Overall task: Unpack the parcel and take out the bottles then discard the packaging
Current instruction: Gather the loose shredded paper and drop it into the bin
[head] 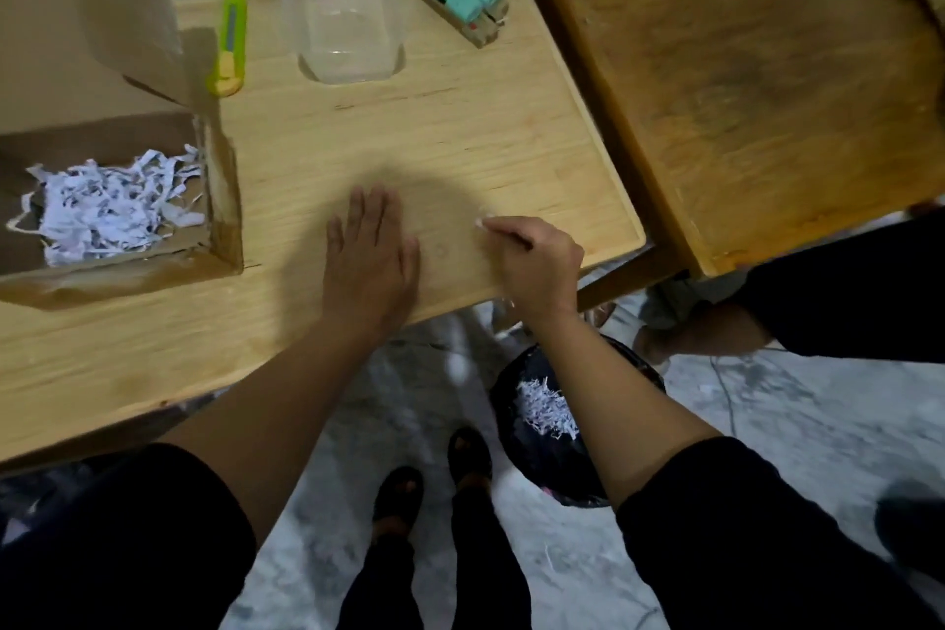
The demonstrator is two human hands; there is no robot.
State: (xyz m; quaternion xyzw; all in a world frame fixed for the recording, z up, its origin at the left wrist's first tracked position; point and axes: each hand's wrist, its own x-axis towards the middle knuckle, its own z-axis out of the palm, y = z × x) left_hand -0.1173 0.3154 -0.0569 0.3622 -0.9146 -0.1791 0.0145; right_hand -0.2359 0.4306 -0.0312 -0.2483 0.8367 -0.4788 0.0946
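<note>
Both arms reach fwd from dark sleeves, forearms bare. Left hand (369,255) lies flat, palm down, fingers straight & together, thumb out to the side. Right hand (537,261) is curled, fingertips (490,223) pinching sth small & white, knuckles up, wrist bent slightly.

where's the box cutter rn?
Head view: the green-yellow box cutter lies on the table at the far left, between the open cardboard box's raised flap and the clear plastic container.
</note>
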